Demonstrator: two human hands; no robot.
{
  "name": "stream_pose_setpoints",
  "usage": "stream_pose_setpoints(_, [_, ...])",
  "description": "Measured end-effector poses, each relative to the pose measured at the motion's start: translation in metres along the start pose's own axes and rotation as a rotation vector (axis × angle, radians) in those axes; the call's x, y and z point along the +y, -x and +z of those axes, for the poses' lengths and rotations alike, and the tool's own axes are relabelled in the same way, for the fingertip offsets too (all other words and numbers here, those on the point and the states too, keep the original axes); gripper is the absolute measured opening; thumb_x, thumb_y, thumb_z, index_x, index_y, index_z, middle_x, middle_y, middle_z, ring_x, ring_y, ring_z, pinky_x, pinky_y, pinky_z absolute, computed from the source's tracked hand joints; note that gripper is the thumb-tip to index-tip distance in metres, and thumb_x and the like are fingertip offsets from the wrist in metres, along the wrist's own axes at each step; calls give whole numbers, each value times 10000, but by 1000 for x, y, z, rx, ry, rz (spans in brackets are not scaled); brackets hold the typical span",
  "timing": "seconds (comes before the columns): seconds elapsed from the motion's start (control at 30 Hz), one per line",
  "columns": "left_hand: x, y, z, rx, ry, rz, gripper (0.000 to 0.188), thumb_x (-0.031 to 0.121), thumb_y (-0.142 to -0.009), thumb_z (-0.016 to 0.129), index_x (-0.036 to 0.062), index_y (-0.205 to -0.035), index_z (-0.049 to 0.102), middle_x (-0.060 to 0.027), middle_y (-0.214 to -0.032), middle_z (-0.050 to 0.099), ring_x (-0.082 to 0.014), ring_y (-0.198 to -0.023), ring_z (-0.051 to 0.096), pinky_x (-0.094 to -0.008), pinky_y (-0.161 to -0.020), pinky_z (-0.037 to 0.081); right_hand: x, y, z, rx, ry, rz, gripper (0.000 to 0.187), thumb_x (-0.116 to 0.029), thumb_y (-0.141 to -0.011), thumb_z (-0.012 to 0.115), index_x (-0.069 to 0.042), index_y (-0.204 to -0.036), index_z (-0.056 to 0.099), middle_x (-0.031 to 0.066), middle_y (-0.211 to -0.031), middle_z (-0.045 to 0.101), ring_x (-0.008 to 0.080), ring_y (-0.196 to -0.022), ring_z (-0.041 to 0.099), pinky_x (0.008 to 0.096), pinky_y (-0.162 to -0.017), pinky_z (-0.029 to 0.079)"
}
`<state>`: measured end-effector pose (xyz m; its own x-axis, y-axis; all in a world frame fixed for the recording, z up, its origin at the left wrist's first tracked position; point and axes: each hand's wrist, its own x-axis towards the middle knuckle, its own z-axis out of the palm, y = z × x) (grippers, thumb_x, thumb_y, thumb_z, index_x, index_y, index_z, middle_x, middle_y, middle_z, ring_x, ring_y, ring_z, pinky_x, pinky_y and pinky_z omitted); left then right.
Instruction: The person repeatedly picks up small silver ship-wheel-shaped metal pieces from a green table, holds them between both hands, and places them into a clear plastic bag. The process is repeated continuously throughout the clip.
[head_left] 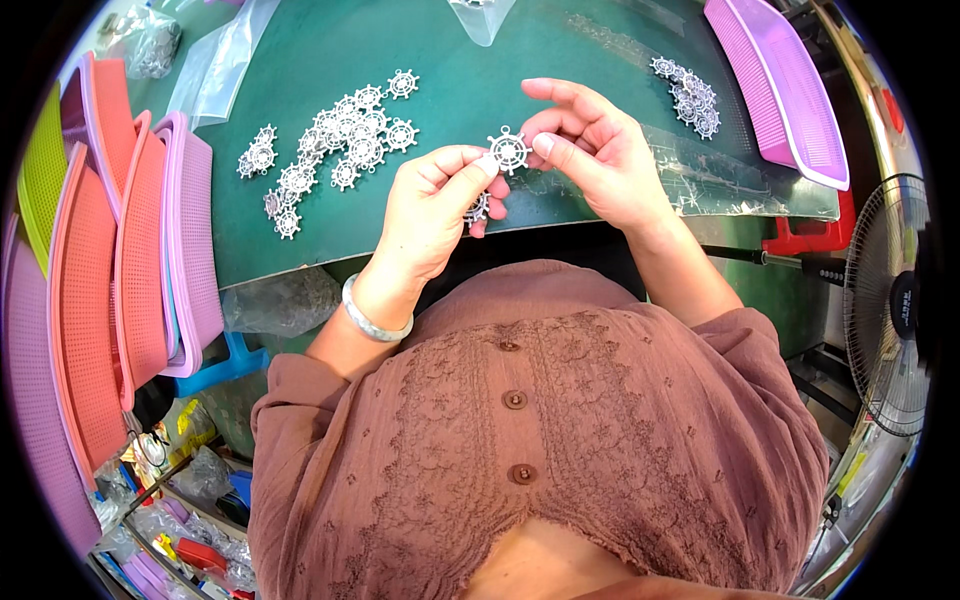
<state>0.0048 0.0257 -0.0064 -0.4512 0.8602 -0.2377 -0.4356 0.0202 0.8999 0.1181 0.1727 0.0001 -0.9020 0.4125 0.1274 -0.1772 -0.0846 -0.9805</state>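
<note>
My left hand [420, 205] pinches a silver ship's-wheel charm [509, 152] between thumb and fingers, face up, with a small ring at its top. A second ship's-wheel charm [477, 209] shows partly under the same hand, against its curled fingers. Close to the right of the pinched charm is my right hand [612, 165], its fingers loosely bent and apart. The thumb tip comes up to the charm's edge; whether it touches, I cannot tell. Left of my hands, a heap of matching charms [350, 130] lies on the green table [460, 90], beside a smaller cluster [258, 155].
Another cluster of charms [690, 97] lies at the right, near a purple basket [780, 90]. Stacked pink and purple baskets [85, 290] stand at the left. Clear plastic bags [225, 65] rest toward the far left. A black fan [890, 300] stands at the right.
</note>
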Motion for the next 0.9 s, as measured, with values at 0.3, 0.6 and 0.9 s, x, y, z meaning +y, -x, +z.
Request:
stream_pose_setpoints(0.3, [0, 1, 1, 4, -32, 4, 130, 128, -887, 518, 28, -891, 601, -30, -726, 603, -84, -584, 556, -183, -443, 404, -4, -4, 6, -2, -12, 12, 404, 19, -822, 547, 21, -1211, 437, 71, -892, 587, 98, -818, 567, 227, -750, 469])
stream_pose_setpoints(0.6, [0, 3, -1, -17, -9, 4, 129, 111, -871, 520, 22, -920, 599, -29, -742, 603, -84, -612, 557, -185, -463, 406, -2, -6, 8, 8, -25, 10, 407, 9, -821, 565, 24, -1208, 441, 65, -890, 588, 90, -792, 562, 216, -711, 467])
stream_pose_setpoints(0.9, [-1, 2, -1, -25, -58, -2, 130, 99, -865, 532, 14, -941, 596, -28, -754, 606, -82, -614, 556, -181, -466, 404, -5, -6, 10, 6, -35, 37, 392, 17, -817, 559, 18, -1195, 455, 70, -896, 588, 101, -818, 573, 225, -728, 475])
